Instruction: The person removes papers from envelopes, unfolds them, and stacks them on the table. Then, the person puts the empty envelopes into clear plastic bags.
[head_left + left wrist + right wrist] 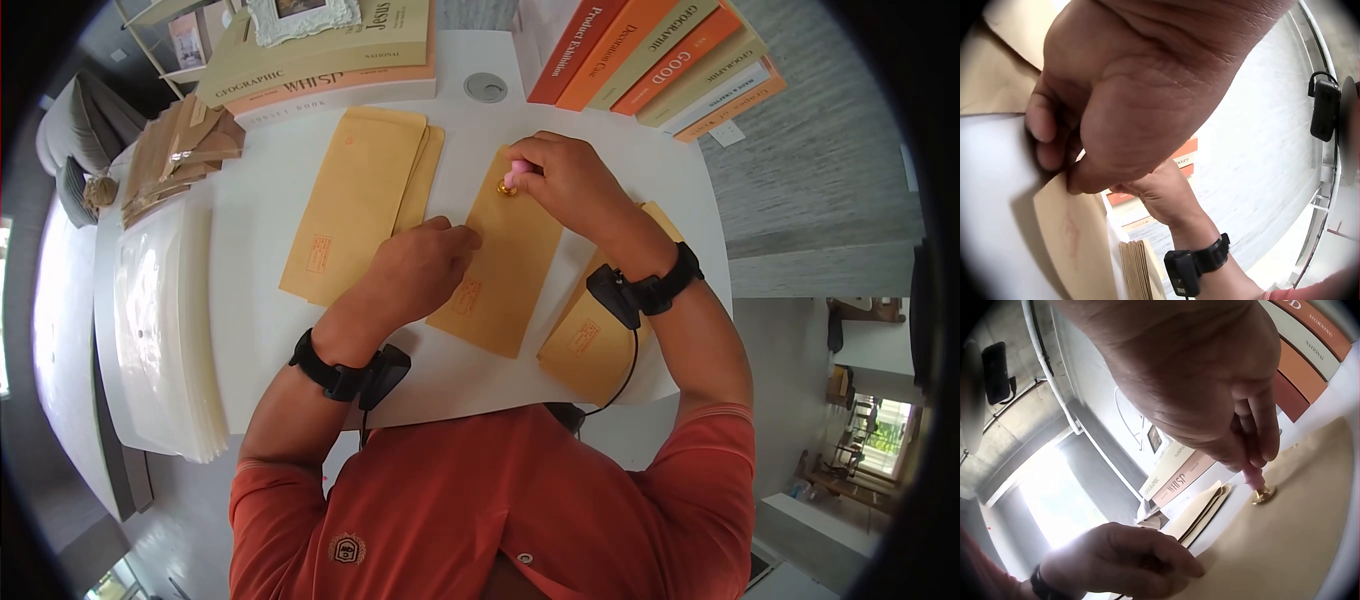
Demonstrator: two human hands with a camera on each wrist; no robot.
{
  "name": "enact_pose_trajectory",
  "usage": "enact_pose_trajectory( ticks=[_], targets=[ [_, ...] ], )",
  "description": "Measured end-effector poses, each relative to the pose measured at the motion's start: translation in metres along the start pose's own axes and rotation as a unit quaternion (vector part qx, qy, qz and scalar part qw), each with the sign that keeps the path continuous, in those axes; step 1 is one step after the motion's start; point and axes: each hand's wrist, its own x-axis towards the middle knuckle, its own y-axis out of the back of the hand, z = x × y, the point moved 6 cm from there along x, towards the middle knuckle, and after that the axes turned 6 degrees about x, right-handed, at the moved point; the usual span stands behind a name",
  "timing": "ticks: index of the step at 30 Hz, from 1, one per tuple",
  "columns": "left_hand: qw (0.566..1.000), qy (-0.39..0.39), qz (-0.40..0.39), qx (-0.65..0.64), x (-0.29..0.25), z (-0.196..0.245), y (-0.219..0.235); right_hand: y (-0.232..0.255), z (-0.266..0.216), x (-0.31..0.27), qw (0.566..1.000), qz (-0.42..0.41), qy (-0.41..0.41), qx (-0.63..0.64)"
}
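Observation:
A brown paper envelope (510, 245) with a red printed mark lies slantwise on the white table between the two hands. My right hand (578, 185) pinches the pink handle of a small stamp (518, 174) near the envelope's far end. The stamp's gold head (1262, 496) is right at the paper in the right wrist view. At the envelope's left edge, my left hand (425, 262) pinches the paper between thumb and curled fingers; the left wrist view shows the thumb at the edge, with the fingertips partly hidden.
More envelopes lie left (350, 200) and right (590, 335). Farther left are brown paper packets (185, 150) and a stack of clear plastic sleeves (165, 330). Stacked books (330, 75) with a white frame (300, 22) and upright books (650, 60) stand at the back.

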Motion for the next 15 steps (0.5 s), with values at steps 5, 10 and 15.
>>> enact_pose_trajectory(
  ticks=[5,10,15],
  targets=[
    [1.0,-0.007,0.003,0.004,0.002,-0.002,-0.002,-0.009,-0.007,-0.005,0.999,0.012,0.023,-0.036],
    [1.0,-0.018,0.004,0.015,0.003,-0.003,-0.004,-0.009,-0.009,-0.003,0.998,-0.001,0.024,-0.055],
    [0.993,0.026,0.01,-0.113,-0.013,-0.006,0.035,0.031,-0.02,-0.013,0.999,0.016,0.02,0.029]
  ],
)
